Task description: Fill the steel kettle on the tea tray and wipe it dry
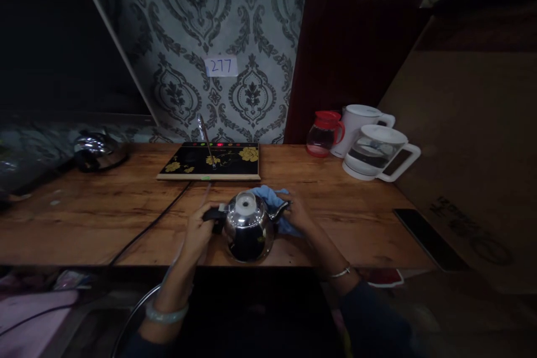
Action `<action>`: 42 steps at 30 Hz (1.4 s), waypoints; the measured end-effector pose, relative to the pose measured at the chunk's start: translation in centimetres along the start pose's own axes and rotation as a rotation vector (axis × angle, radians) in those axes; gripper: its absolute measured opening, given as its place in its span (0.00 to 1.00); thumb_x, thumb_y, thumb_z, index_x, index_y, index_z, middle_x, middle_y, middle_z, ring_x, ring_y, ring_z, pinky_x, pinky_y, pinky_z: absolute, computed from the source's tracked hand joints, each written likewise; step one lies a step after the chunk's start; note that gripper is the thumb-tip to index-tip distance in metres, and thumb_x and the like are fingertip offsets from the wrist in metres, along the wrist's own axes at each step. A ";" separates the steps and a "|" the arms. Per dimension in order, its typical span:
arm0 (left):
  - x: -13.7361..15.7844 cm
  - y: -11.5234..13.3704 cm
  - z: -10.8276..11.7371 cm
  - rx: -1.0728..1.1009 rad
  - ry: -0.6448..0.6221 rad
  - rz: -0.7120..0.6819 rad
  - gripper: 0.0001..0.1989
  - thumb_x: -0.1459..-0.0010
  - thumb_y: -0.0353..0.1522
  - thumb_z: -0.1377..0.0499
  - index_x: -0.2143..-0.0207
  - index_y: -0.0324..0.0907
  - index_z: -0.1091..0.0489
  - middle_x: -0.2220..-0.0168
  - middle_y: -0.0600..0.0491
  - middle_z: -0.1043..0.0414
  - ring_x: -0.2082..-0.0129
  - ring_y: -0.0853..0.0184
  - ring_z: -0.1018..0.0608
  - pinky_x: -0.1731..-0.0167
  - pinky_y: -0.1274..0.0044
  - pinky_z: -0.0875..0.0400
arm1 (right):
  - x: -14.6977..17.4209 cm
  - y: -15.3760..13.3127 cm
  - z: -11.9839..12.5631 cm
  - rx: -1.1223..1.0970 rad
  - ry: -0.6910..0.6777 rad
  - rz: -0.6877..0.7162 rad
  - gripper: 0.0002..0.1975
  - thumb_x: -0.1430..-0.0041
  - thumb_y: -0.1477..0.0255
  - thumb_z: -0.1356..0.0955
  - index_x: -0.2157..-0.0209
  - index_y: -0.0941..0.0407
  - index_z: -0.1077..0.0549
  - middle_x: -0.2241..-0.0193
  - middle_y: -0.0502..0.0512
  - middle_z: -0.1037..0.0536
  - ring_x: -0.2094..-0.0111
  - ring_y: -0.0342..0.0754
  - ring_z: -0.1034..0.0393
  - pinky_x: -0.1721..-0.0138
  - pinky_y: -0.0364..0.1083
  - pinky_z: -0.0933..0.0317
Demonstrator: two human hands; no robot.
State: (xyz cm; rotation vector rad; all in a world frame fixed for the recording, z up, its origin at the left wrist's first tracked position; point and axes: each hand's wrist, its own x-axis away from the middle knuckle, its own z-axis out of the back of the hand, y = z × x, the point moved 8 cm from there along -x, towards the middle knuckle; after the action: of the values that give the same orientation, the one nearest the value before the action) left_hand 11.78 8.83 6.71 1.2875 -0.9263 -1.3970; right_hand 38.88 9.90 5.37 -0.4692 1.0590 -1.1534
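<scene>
A shiny metal kettle (248, 235) with a clear knob on its lid is at the table's front edge, its spout pointing right. My left hand (196, 235) is closed around the black handle (215, 215) on its left side. Beside the spout, my right hand (298, 212) grips a blue cloth (272, 197). Part of the cloth hangs behind and below the spout. The right fingertips are partly hidden by the cloth and spout. Whether the kettle's base touches the table cannot be made out.
Behind the kettle lies a black electric hob (213, 161) with yellow flowers, a thin metal spout (205, 137) and a cord. Another metal kettle (98, 149) stands at left. A red-lidded jug (324, 134), a white kettle (356, 123), a glass kettle (375, 154) and a phone (430, 238) are at right.
</scene>
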 end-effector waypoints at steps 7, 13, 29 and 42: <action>0.3 -1.0 -0.1 0.094 0.077 0.055 0.11 0.59 0.29 0.45 0.72 0.40 0.27 0.74 0.56 0.26 0.72 0.69 0.26 0.71 0.81 0.33 | 7.9 2.0 5.5 -0.190 0.365 -0.309 0.16 0.51 0.67 0.35 0.62 0.57 0.23 0.66 0.55 0.20 0.63 0.53 0.26 0.60 0.51 0.32; 0.4 -1.4 -0.1 0.076 0.108 0.051 0.13 0.59 0.28 0.47 0.70 0.40 0.26 0.72 0.54 0.25 0.69 0.67 0.25 0.69 0.80 0.32 | 12.8 -3.6 6.4 -0.111 0.452 -0.150 0.15 0.49 0.69 0.34 0.58 0.54 0.24 0.61 0.55 0.20 0.58 0.55 0.27 0.56 0.53 0.33; 4.1 2.5 -2.5 -0.186 0.193 -0.138 0.23 0.54 0.24 0.48 0.55 0.44 0.29 0.58 0.51 0.30 0.54 0.62 0.27 0.49 0.70 0.33 | 3.2 -6.0 1.4 0.051 0.294 0.005 0.26 0.50 0.78 0.37 0.48 0.50 0.28 0.52 0.57 0.30 0.51 0.56 0.36 0.47 0.59 0.41; 6.4 2.2 -4.3 0.013 -0.060 -0.080 0.24 0.49 0.38 0.40 0.48 0.46 0.31 0.48 0.48 0.30 0.47 0.58 0.29 0.46 0.67 0.34 | 10.5 -12.3 -3.7 0.112 0.035 0.186 0.31 0.53 0.76 0.31 0.45 0.45 0.31 0.46 0.57 0.37 0.47 0.60 0.39 0.47 0.60 0.42</action>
State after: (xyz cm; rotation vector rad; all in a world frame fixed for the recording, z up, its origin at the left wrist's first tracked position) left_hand 16.63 2.49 6.72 1.3110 -0.9340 -1.5007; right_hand 29.73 -3.50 8.59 -0.2576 1.0401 -1.0523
